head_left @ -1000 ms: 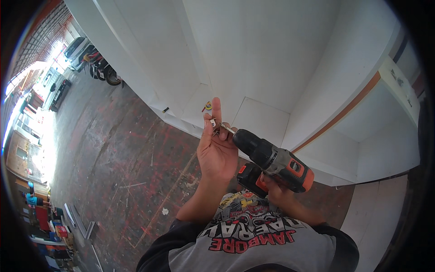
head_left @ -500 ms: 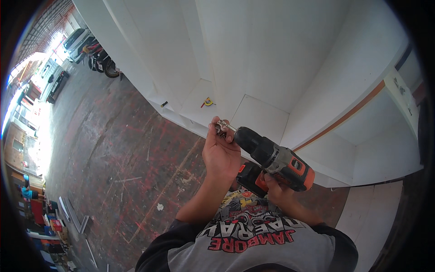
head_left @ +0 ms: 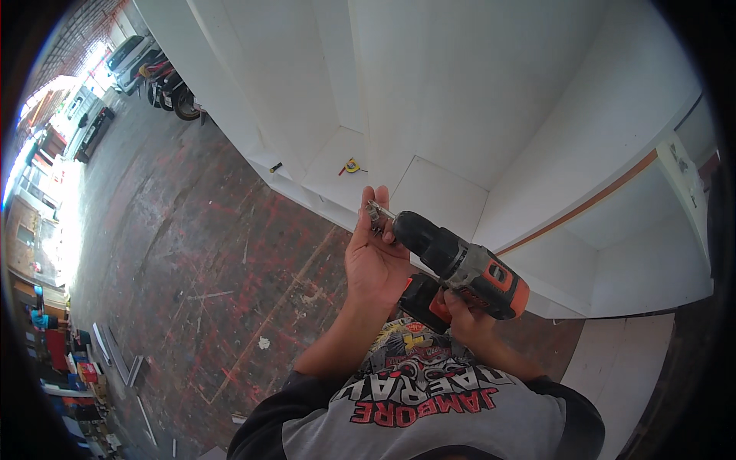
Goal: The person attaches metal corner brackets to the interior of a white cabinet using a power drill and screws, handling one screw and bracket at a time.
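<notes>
My left hand [head_left: 374, 265] is cupped, palm up, holding small silver metal hardware [head_left: 376, 220] at its fingers. My right hand [head_left: 468, 313] grips a black and orange cordless drill [head_left: 494, 277], whose bit [head_left: 383, 209] meets the hardware. Whether a screw sits on the bit is too small to tell. Beyond the fingers, a yellow tape measure [head_left: 353, 165] and a small dark object [head_left: 276, 167] lie on the white cabinet's bottom boards [head_left: 437, 180].
A curved white shelf unit [head_left: 644, 257] stands right, above a white board [head_left: 617, 360]. The stained concrete floor [head_left: 222, 299] runs left towards a motorcycle [head_left: 180, 100] and vehicles [head_left: 126, 57]. Metal strips [head_left: 115, 353] and piled items [head_left: 77, 368] lie lower left.
My left hand has moved right and its fingertips now cluster around the hardware and bit. The view has shifted slightly, while my right hand keeps the drill in much the same position.
</notes>
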A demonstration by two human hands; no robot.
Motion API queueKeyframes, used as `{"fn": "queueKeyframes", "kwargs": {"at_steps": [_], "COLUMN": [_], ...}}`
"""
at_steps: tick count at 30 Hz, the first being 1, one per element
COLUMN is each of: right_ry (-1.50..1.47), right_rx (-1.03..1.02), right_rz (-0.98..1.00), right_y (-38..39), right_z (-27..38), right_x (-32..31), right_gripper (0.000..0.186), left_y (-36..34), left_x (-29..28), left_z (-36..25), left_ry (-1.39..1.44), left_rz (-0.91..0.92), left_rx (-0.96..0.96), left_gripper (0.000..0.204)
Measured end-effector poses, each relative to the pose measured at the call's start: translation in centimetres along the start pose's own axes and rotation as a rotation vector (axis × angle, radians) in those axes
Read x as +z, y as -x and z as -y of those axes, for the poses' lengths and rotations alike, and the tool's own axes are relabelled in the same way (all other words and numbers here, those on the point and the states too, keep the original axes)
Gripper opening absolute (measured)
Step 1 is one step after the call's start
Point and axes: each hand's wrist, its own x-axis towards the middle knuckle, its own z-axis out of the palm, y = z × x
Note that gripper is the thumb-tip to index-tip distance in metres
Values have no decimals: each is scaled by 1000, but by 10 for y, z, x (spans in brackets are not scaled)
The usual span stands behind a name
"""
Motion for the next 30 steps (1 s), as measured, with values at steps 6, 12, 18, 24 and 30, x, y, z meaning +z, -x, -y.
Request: {"fn": "queueKeyframes", "kwargs": {"at_steps": [6,12,18,24,30], "right_ry": [-96,-20,-30,-10,11], "right_rx": [72,-17,19,-26,-45], "right_rz": [-44,-12,-15,-5,-1], "right_y": [-2,-4,-2,-3,-2], "right_z": [0,-8,-8,-13,-13], "right_x": [0,-2,-4,-7,-9], "right_gripper": [18,20,18,18,17], "left_y": [7,11,13,14,15], "left_x": [22,24,30,32,32], "left_z": [1,-2,-1,0,2], "left_ry": [-54,-164,-163,-180,-191], "left_rz": [-160,-132,-163,-178,-199], "left_rx": [7,-34,-31,-26,-35], "left_gripper": [41,44,41,41,41]}}
